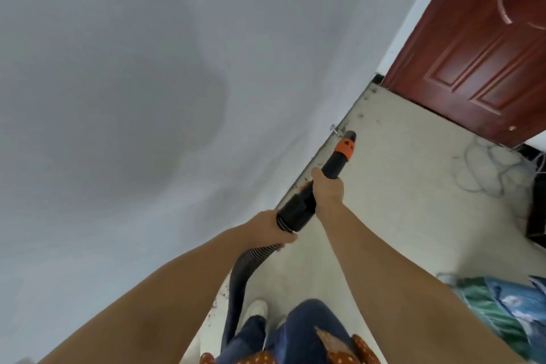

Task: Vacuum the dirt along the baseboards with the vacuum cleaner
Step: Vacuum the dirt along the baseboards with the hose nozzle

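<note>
hose (236, 281) runs up from near the feet | left hand (273, 226) curled round ribbed hose end | right hand (328, 186) gripping black vacuum wand (313, 191) | wand's long axis along wall base, nozzle (348, 139) pointing toward red door (478, 47)

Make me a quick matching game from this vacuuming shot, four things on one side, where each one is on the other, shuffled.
Things:
1. left hand
2. right hand
3. orange collar
4. red-brown door

Places:
A. upper right, past the floor
B. on the ribbed hose end
C. near the nozzle tip
D. on the black tube, farther forward

Pairs: 1-B, 2-D, 3-C, 4-A
</note>
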Available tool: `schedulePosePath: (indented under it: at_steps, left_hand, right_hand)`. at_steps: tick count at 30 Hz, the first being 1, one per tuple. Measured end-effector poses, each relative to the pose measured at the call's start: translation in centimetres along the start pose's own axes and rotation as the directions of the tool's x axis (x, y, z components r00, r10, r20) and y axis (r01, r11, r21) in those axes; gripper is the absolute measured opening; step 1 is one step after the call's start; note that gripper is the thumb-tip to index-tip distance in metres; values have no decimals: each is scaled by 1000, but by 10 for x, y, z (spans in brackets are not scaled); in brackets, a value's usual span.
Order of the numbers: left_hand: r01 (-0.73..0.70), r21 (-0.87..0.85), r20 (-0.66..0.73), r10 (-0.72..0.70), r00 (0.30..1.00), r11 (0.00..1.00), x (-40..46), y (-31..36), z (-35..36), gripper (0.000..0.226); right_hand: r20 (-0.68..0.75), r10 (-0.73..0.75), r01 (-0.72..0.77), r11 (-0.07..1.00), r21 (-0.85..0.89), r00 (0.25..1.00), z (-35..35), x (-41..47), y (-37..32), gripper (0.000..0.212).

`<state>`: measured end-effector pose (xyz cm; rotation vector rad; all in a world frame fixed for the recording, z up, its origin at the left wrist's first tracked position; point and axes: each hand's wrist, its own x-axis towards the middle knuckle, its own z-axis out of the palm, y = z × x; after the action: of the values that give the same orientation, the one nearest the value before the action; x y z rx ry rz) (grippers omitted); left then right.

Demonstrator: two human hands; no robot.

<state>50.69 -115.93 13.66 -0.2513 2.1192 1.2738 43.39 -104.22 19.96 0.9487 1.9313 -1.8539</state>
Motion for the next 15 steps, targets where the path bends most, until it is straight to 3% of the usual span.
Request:
schedulePosePath:
  at_steps: [5, 9, 13, 15]
  left_hand:
    - [-6, -36, -51, 4, 999, 999, 28, 14, -3, 31]
    - [37, -169, -67, -49, 997, 985, 56, 25, 9, 22]
    - [133, -286, -116, -172, 978, 949, 93, 37, 44, 26]
    - [160, -385, -152, -234, 960, 909, 108, 49, 71, 18]
  right_hand:
    - [27, 28, -26, 998, -52, 999, 6, 35, -18, 26]
    - [90, 55, -39, 984, -174, 994, 7, 79, -30, 23]
    - [170, 85, -8, 913, -409, 982, 3, 128, -31, 29]
    - [219, 128, 12, 838, -545, 967, -2, 152, -31, 31]
